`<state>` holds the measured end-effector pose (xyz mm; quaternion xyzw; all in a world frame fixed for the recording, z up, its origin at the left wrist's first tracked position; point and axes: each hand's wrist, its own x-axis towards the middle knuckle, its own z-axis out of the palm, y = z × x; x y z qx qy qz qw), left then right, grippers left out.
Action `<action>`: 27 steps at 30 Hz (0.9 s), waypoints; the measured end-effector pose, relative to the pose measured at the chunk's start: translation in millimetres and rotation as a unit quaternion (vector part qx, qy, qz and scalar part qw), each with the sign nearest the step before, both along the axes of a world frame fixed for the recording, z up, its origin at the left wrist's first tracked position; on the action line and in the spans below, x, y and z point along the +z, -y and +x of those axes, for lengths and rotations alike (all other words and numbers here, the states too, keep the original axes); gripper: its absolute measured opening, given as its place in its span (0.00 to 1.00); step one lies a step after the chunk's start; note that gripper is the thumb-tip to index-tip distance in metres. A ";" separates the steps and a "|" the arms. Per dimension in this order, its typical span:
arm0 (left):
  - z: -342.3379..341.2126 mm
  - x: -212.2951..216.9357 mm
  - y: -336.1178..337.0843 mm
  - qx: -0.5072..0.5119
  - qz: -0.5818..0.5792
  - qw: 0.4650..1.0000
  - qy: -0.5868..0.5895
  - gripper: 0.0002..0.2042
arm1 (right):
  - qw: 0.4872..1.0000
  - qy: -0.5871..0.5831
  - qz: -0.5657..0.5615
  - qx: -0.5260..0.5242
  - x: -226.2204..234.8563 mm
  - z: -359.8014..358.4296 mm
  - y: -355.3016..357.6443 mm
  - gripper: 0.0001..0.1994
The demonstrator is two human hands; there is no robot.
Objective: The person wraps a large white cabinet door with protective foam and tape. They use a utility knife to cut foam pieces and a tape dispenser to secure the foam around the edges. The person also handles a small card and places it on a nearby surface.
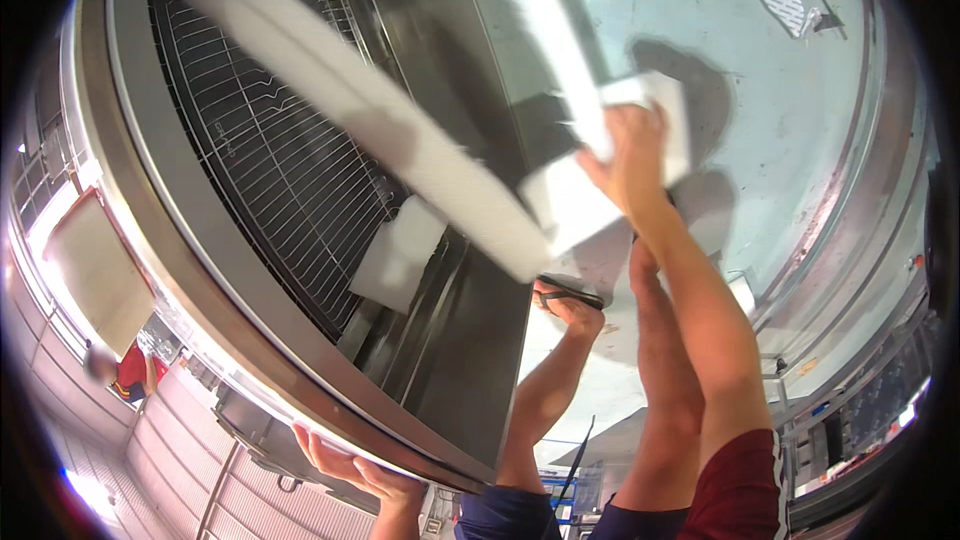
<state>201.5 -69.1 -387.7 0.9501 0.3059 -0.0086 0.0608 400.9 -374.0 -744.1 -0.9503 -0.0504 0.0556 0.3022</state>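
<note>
My left hand (355, 470) rests, fingers spread, against the stainless cabinet (465, 330); beyond, a long, matte foam-like bar (350, 90) slants over wire racks (270, 155). Farther down, my right hand (635, 150) grips a blurred white foam-like piece (550, 50) above the floor (800, 150). I'd expect it light, stiff, easily dented; mid-length looks the best hold.

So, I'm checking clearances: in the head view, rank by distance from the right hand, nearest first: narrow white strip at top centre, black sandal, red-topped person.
1. Narrow white strip: at the right hand.
2. Black sandal: below, underfoot.
3. Red-topped person: far left background.
</note>
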 end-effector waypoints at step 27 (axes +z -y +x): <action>24.6 -1.4 14.8 -0.047 -0.003 0.996 0.081 0.29 | 0.977 0.199 -0.030 0.075 -107.4 183.0 -243.2 0.27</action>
